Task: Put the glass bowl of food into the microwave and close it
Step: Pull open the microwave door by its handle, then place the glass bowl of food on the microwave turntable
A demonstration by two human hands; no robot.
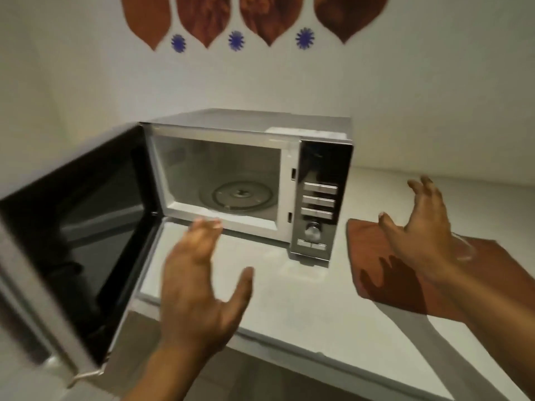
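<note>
My fingers are spread wide and hold nothing: my left hand (199, 287) hangs before the microwave (249, 180), my right hand (419, 233) over the brown mat (411, 273) on the counter (289, 290). The microwave door (78, 244) stands wide open and the turntable (240, 195) is bare. I cannot see the glass bowl anywhere, so I must look for it, and in turning I could knock the door that juts past the counter's edge.
</note>
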